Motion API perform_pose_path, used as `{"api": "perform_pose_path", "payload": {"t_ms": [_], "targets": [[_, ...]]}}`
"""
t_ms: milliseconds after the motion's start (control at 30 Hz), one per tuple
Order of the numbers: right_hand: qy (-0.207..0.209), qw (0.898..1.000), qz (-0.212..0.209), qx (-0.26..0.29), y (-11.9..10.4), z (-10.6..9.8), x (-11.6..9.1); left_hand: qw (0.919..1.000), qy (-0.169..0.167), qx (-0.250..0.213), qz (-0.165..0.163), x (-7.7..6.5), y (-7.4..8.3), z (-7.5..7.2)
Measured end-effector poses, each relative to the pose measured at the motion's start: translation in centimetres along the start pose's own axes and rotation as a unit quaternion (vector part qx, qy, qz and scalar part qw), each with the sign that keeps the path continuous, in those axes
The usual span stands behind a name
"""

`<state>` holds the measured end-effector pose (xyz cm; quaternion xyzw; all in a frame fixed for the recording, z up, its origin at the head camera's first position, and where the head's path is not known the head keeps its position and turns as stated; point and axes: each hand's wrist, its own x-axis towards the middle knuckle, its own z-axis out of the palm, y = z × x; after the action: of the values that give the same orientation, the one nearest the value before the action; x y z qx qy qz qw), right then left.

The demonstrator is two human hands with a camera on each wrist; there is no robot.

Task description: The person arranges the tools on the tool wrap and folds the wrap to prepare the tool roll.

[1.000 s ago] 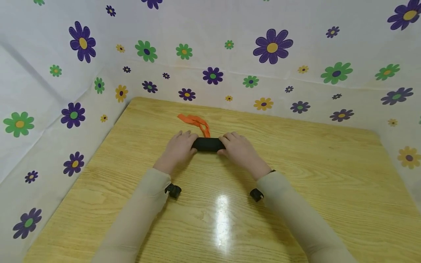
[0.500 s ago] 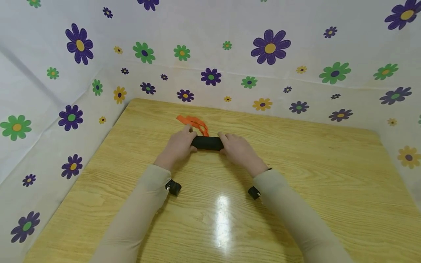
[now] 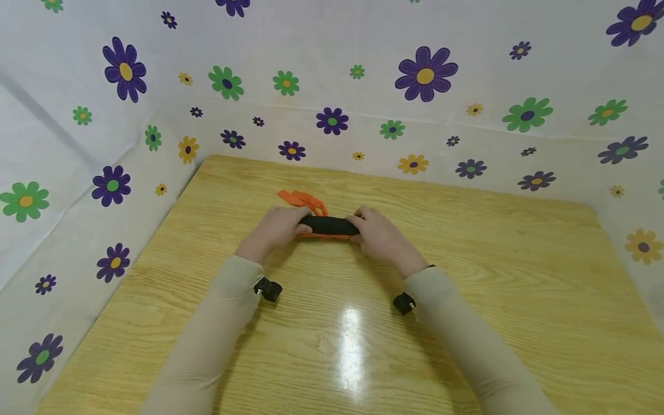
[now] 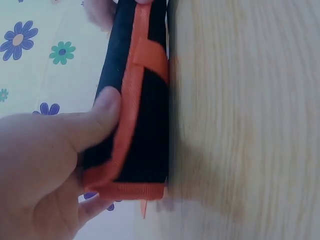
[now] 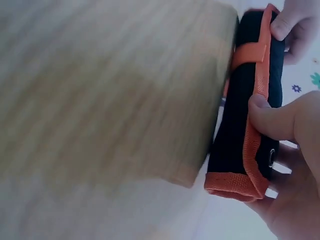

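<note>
A rolled-up black fabric tool roll [image 3: 329,225] with orange edging lies crosswise between my two hands over the middle of the table. My left hand [image 3: 275,230] grips its left end, and my right hand [image 3: 381,237] grips the right end. In the left wrist view the left thumb [image 4: 107,107] presses along the orange trim. The right wrist view has the right thumb [image 5: 270,117] on the same trim, with fingers behind the roll. A short orange band [image 5: 248,54] crosses the roll's middle. Loose orange straps [image 3: 302,199] trail on the table behind it.
The wooden table [image 3: 493,288] extends to both sides and toward the person. White cloth walls [image 3: 363,34] with printed flowers stand behind it and at its sides. Small black wrist cameras [image 3: 268,290] sit beneath both cuffs.
The roll has turned in my hands, so an orange edge now shows along its near side. Both hands have shifted their grip slightly, and the loose straps have been drawn a little nearer.
</note>
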<state>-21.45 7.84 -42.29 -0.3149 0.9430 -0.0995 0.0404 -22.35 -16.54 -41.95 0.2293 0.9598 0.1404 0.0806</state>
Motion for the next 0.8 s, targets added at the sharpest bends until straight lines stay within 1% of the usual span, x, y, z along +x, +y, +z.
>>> {"api": "perform_pose_path", "payload": {"t_ms": [133, 200, 267, 367, 467, 533, 600, 667, 733, 800], "targets": [[-0.038, 0.999, 0.009, 0.004, 0.2, -0.3, 0.2, 0.9991, -0.037, -0.02, -0.004, -0.2, -0.1, 0.0], [-0.058, 0.998, 0.015, 0.024, 0.2, -0.5, 0.3, 0.999, -0.041, -0.018, -0.001, -0.2, 0.0, 0.0], [-0.072, 0.995, 0.022, 0.057, 0.3, -0.7, 0.3, 0.9993, -0.037, -0.009, -0.005, -0.1, 0.1, 0.0], [-0.085, 0.99, 0.037, 0.11, 0.5, -0.8, 0.4, 0.9996, -0.02, 0.012, -0.016, -0.1, 0.2, 0.0], [-0.079, 0.985, 0.044, 0.144, 0.9, -0.7, 0.7, 0.9985, -0.004, 0.023, -0.049, 0.0, 0.4, 0.2], [-0.069, 0.985, 0.047, 0.154, 1.2, -0.5, 0.9, 0.9965, 0.018, 0.027, -0.078, 0.1, 0.5, 0.5], [-0.06, 0.986, 0.047, 0.15, 1.5, -0.4, 1.0, 0.9928, 0.045, 0.036, -0.105, 0.2, 0.6, 0.8], [-0.049, 0.989, 0.043, 0.135, 1.7, -0.4, 1.0, 0.9888, 0.066, 0.046, -0.126, 0.1, 0.7, 1.0], [-0.034, 0.991, 0.032, 0.123, 1.7, -0.6, 0.9, 0.9862, 0.078, 0.057, -0.134, 0.0, 0.7, 1.2], [-0.013, 0.994, 0.013, 0.111, 1.7, -0.8, 0.6, 0.985, 0.084, 0.064, -0.136, -0.2, 0.6, 1.3]]}}
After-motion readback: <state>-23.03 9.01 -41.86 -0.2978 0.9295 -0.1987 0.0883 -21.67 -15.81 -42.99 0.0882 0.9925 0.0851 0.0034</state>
